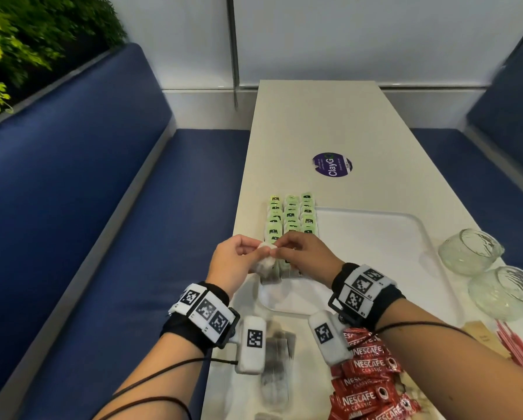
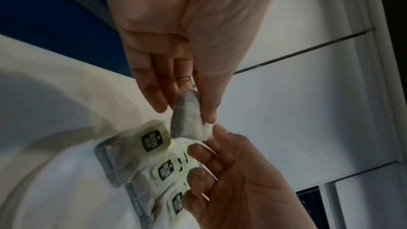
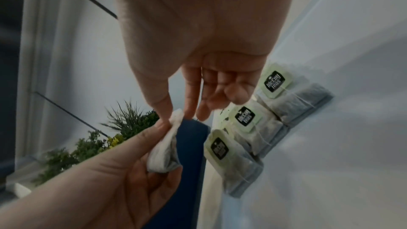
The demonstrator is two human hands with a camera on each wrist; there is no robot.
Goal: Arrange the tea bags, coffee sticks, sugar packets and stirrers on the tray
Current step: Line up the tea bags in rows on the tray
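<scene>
Your left hand (image 1: 233, 262) and right hand (image 1: 302, 253) both pinch the small white paper tea bag (image 1: 266, 257); straighten it, then lay it at six o'clock of the green-tagged tea bag rows (image 1: 290, 219).

White tea bag (image 1: 266, 256) held above green-tagged tea bag rows (image 1: 291, 213) on tray (image 1: 375, 237).

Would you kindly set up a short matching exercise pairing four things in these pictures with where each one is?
Things:
1. held tea bag
2. rows of tea bags
3. coffee sticks
4. glass bowls

Places:
A. near right corner of the table
B. pinched between both hands
C. right of the tray
D. along the tray's left side

Pairs: 1-B, 2-D, 3-A, 4-C
</scene>
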